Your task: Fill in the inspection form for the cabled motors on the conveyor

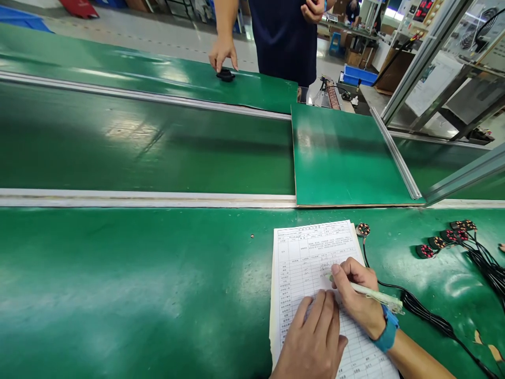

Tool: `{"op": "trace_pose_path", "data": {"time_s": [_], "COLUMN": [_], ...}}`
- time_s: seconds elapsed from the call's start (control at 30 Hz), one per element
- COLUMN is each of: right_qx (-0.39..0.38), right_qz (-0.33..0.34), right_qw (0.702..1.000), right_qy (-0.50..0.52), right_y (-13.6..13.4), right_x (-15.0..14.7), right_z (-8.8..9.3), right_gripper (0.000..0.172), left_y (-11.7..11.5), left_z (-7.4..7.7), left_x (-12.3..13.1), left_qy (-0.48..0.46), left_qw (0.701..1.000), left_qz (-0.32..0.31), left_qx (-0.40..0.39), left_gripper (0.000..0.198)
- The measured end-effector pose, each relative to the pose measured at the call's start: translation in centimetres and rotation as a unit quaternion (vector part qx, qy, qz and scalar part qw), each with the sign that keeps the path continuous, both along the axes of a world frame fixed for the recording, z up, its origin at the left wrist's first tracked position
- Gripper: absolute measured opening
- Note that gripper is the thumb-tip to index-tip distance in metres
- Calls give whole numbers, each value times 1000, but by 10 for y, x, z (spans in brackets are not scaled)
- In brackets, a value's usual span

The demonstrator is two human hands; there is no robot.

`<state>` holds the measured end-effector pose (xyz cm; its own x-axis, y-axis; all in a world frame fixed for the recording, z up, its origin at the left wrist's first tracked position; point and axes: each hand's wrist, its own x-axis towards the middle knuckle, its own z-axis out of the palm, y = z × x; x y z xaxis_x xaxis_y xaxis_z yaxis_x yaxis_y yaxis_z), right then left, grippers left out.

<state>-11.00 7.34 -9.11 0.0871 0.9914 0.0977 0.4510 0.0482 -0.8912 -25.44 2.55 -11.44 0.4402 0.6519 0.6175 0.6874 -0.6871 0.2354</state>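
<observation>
A printed form (294, 295) with a table of rows and some handwriting lies on the green bench, several sheets thick. My left hand (311, 337) rests flat on its lower part, fingers stretched out. Above and right of it, my right hand (357, 295) grips a pale green pen (381, 297), its tip at the paper near the handwritten entries. A blue band (387, 329) circles my right wrist. Just beyond the form's top right corner sits a small round black part (363, 229) with a copper-coloured face, and its black cable (428, 313) runs past my right hand in a bundle.
More round parts (437, 242) with bundled black cables (487, 268) lie at the right. A green board (351, 158) bridges the sunken conveyor belt (158, 147). Across it, another person's hand (223, 52) touches a black object (225, 75). A metal frame (465, 176) stands at the right.
</observation>
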Motion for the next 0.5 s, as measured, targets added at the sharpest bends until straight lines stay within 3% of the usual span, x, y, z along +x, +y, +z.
{"op": "trace_pose_path", "data": {"time_s": [0.5], "right_qx": [11], "right_qz": [24], "right_qw": [998], "right_qy": [-56], "right_y": [-1], "right_x": [-4], "right_z": [0], "right_gripper": [48], "left_y": [2], "left_z": [4], "left_x": [1], "left_qy": [-2], "left_qw": [1000], "left_qz": [7], "left_qx": [10], "left_gripper": [37]}}
